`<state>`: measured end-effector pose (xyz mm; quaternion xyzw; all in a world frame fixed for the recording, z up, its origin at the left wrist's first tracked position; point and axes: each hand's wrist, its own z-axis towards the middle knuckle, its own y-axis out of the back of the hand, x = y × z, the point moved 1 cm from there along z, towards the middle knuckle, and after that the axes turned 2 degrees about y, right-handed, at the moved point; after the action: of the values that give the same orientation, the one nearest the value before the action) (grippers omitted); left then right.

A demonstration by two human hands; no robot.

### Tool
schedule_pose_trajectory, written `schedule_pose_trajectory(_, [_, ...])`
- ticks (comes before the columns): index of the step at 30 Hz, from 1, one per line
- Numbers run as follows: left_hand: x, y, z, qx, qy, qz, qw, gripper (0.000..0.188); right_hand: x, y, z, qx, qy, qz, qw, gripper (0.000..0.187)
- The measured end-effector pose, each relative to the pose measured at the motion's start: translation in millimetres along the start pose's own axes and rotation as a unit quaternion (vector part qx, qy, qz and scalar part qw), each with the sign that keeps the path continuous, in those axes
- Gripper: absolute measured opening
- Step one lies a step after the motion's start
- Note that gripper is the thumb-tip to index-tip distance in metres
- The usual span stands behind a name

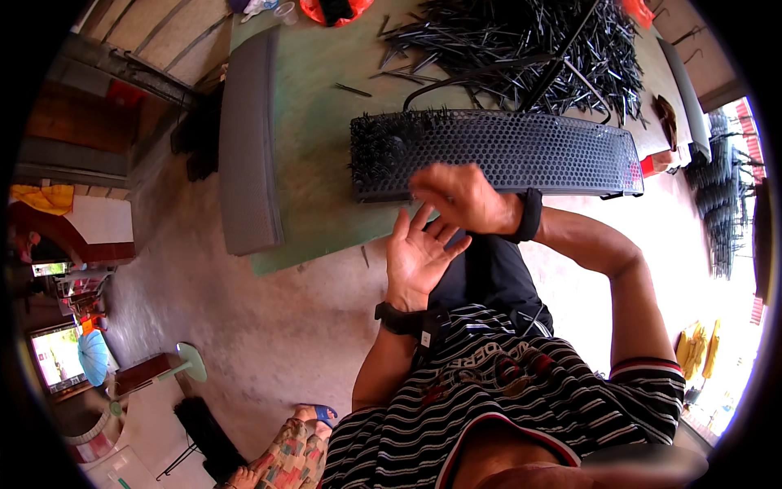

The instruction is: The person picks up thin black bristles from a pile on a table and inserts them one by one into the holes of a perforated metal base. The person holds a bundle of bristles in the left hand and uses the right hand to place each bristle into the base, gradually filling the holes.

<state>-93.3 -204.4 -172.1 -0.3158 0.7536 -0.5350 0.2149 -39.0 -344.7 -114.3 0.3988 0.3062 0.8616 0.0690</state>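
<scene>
A long dark panel with a honeycomb of holes (521, 151) lies across the front of the green table (314, 163). Short black spiky pieces (379, 151) fill the holes at its left end. My right hand (466, 196) is at the panel's near edge, its fingers curled inward and slightly blurred; what they hold, if anything, is hidden. Just below it, my left hand (419, 254) is turned palm up with fingers spread and nothing in it, its fingertips close to the right hand. Behind the panel lies a large heap of thin black strips (521, 49).
Thin black rods (476, 75) arch over the panel's far side. A grey padded board (248, 147) lies along the table's left edge. Near the far edge are a red bag (336, 10) and clear cup (285, 11). Another person's leg in patterned trousers (285, 456) shows lower left.
</scene>
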Motion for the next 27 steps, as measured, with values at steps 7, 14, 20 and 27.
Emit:
schedule_pose_trajectory(7, [-12.2,-9.2,-21.3,-0.095,-0.077,0.234,0.965,0.042,-6.8,-24.4,36.8,-0.1,-0.046,0.054,0.992,0.019])
schedule_pose_trajectory(14, [-32.1,-5.9,-41.8,-0.099,-0.125,0.248,0.955,0.04,-17.0,-42.4,36.4,-0.044,-0.023,-0.033,0.998,0.019])
schedule_pose_trajectory(20, [-50.7,-5.3,-51.4,-0.091,-0.174,0.275,0.941,0.039,-20.9,-48.6,39.3,0.001,-0.01,-0.172,0.985,0.028])
schedule_pose_trajectory(27, [-72.6,-48.2,-60.3,-0.104,-0.25,0.394,0.878,0.035,-17.4,-51.5,34.8,-0.037,-0.023,-0.262,0.964,0.019])
